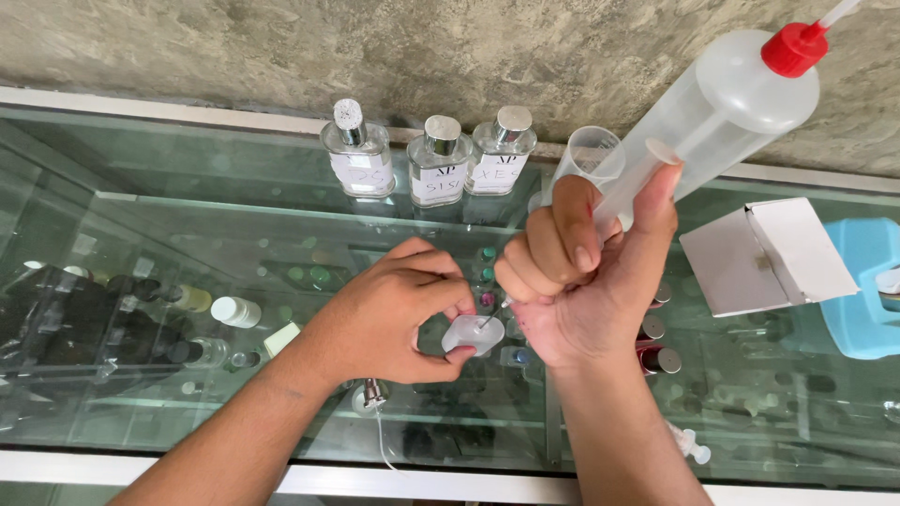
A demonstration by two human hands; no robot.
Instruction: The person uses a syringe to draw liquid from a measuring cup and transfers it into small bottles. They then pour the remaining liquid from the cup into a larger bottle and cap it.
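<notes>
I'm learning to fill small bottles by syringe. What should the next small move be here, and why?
Probably press the plunger slowly. The right hand grips a large syringe angled down, its thin tip at the mouth of the small clear bottle that the left hand steadies on the glass counter. Tip and opening look lined up.

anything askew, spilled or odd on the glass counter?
No spill shows. A spray pump lies loose on the glass counter, its dip tube trailing toward the front edge. The white carton sits open. The right hand holds a syringe; the left hand steadies a small bottle.
</notes>
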